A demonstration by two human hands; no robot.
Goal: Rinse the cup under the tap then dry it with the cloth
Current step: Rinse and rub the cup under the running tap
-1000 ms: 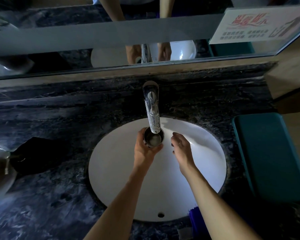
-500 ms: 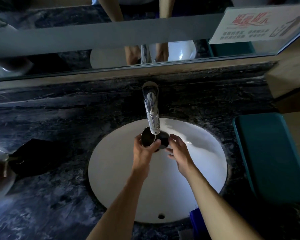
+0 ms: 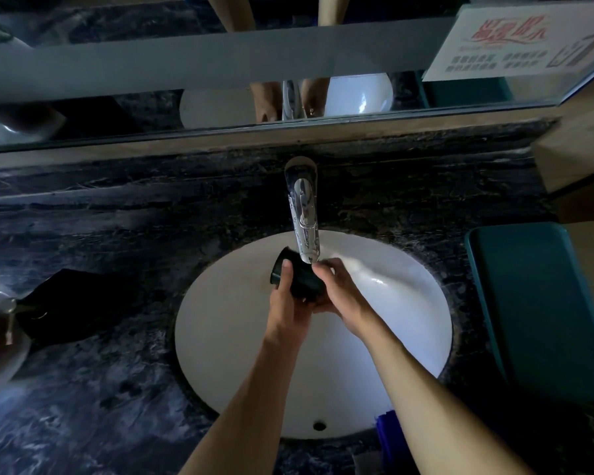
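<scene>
Both hands grip the dark cup (image 3: 300,279), tipped on its side just under the chrome tap (image 3: 304,217) over the white basin (image 3: 408,303): left hand (image 3: 288,306) around its side, right hand (image 3: 340,293) at its base.

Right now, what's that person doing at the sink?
They are washing a dark cup. Both hands hold it tipped on its side under the tap, over the white sink: the left hand grips its side and the right hand holds its base end. A dark cloth waits on the counter.
</scene>
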